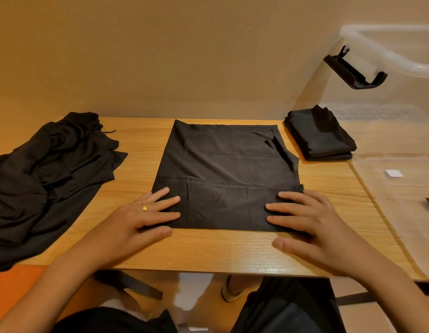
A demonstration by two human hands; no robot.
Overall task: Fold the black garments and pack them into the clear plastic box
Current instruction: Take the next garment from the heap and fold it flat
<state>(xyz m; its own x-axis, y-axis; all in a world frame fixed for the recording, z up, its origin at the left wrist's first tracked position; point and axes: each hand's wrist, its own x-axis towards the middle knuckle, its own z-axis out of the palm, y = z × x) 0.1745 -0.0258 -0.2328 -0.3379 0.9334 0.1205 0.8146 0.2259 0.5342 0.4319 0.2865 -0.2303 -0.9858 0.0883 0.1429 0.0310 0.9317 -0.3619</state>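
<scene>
Garment (223,174), black, lies flat at the middle of the desk (220,251), folded to a rough rectangle. Its near edge runs parallel to the desk's front edge and a stitched hem line crosses its lower third. A small flap sticks up near its far right corner.

Left hand (146,217): palm down, fingers straight and spread, fingertips resting on the garment's near left corner, thumb along the near edge. Nothing gripped. A gold ring (144,207) sits on one finger.

Right hand (312,227): the same on the other side. It lies flat, fingers extended over the near right corner, thumb on bare wood just in front of the cloth. Released, pressing only.

Pile (47,179) of loose black garments, crumpled, covers the desk's left end and hangs over its left edge, apart from the flat garment.

Stack (321,135) of folded black garments sits at the far right, just beside the flat garment's far right corner. Cannot tell whether it lies inside the box or against its wall.

Box (401,56), clear plastic, stands at the right end with its rim high in view. A black latch (353,73) hangs open from the rim. A white label (394,173) shows on the clear plastic lower down.
</scene>
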